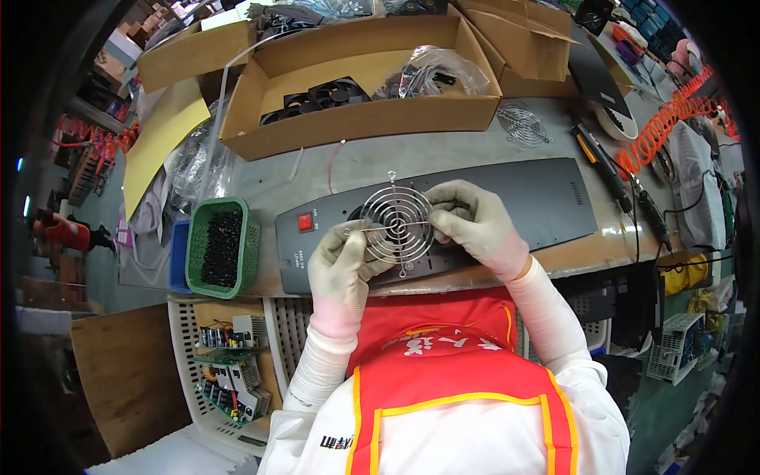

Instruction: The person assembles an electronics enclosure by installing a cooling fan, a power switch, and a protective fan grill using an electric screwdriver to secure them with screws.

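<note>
A round wire fan guard [398,225] with concentric metal rings is held up between my two gloved hands. My left hand [342,257] pinches its left edge, and my right hand [475,220] grips the right edge with thumb and fingers. Beneath the guard lies a long dark grey metal panel [522,207] on the bench, with a red rocker switch [305,222] near its left end. Part of a round dark opening in the panel shows behind the rings; the guard and my hands hide the rest.
An open cardboard box [368,119] with black fans [339,93] stands behind the panel. More wire guards [522,125] lie right of it. A green basket [252,252] of small black parts sits at the left. Power screwdrivers [602,162] and an orange coiled hose [661,127] occupy the right.
</note>
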A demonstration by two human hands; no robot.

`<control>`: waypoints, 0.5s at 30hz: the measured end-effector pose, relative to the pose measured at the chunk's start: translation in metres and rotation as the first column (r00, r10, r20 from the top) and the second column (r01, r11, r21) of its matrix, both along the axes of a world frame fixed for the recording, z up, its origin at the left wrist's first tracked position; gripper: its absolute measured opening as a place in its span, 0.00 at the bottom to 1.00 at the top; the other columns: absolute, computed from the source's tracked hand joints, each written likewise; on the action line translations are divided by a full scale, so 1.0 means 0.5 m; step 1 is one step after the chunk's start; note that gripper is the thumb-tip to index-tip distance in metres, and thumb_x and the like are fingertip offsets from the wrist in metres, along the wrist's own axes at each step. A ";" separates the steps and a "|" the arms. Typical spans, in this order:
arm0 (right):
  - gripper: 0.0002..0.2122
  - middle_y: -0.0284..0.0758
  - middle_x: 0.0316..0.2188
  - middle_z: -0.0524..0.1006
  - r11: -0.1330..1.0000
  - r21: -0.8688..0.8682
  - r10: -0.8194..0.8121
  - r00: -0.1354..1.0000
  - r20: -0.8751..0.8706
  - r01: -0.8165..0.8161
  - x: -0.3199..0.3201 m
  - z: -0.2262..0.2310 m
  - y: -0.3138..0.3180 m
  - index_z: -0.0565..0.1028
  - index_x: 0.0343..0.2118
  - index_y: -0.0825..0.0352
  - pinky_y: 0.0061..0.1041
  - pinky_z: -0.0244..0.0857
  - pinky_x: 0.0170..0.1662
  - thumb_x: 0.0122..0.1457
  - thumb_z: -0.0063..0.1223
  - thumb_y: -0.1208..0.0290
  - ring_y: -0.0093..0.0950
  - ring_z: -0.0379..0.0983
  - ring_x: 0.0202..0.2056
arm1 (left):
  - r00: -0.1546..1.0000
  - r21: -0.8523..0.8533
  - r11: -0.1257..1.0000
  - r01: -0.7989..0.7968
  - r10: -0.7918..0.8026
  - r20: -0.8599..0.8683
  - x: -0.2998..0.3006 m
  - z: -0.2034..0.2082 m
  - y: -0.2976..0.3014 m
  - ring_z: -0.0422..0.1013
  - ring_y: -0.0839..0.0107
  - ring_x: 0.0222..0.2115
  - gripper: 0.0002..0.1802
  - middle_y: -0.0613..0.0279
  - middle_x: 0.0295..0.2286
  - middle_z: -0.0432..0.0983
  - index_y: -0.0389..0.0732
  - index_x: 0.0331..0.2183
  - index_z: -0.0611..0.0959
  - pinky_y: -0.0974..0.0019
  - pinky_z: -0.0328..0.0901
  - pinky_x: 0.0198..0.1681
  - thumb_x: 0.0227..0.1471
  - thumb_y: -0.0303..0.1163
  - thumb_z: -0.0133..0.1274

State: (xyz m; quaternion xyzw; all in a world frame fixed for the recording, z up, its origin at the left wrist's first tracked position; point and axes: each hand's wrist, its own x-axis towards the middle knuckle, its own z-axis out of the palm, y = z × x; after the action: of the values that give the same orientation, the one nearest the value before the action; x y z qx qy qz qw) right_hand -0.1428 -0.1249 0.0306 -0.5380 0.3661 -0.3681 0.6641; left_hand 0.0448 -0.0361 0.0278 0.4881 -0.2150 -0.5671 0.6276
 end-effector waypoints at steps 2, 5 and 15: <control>0.12 0.32 0.27 0.76 0.999 0.043 0.033 0.999 0.000 -0.033 -0.001 0.002 -0.003 0.73 0.41 0.76 0.16 0.68 0.31 0.56 0.52 0.77 0.17 0.72 0.27 | 0.999 -0.017 0.999 -0.040 0.040 -0.024 0.003 0.002 0.002 0.76 0.69 0.32 0.10 0.55 0.34 0.76 0.31 0.40 0.74 0.65 0.76 0.35 0.59 0.27 0.45; 0.12 0.34 0.29 0.76 0.996 -0.003 0.094 0.994 -0.054 -0.095 0.005 -0.006 -0.022 0.72 0.43 0.78 0.16 0.68 0.34 0.56 0.50 0.79 0.18 0.72 0.28 | 0.993 -0.005 0.994 -0.106 0.107 0.053 0.005 0.010 0.007 0.76 0.71 0.30 0.09 0.56 0.33 0.76 0.33 0.41 0.73 0.69 0.75 0.33 0.57 0.25 0.47; 0.11 0.37 0.26 0.79 0.933 -0.062 0.305 0.871 -0.386 -0.354 0.082 -0.030 -0.114 0.77 0.38 0.75 0.21 0.71 0.28 0.53 0.49 0.77 0.22 0.76 0.25 | -0.209 -0.232 0.910 0.345 0.315 0.926 0.080 -0.042 0.065 0.63 0.47 0.48 0.29 0.50 0.46 0.69 0.42 0.46 0.77 0.46 0.56 0.52 0.40 0.41 0.61</control>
State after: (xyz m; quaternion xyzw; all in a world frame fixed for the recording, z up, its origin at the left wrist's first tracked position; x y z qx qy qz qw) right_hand -0.1019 -0.1818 0.0154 -0.6944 0.3625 -0.1644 0.5995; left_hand 0.0846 -0.0035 0.0067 0.5939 -0.7417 0.0815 0.3009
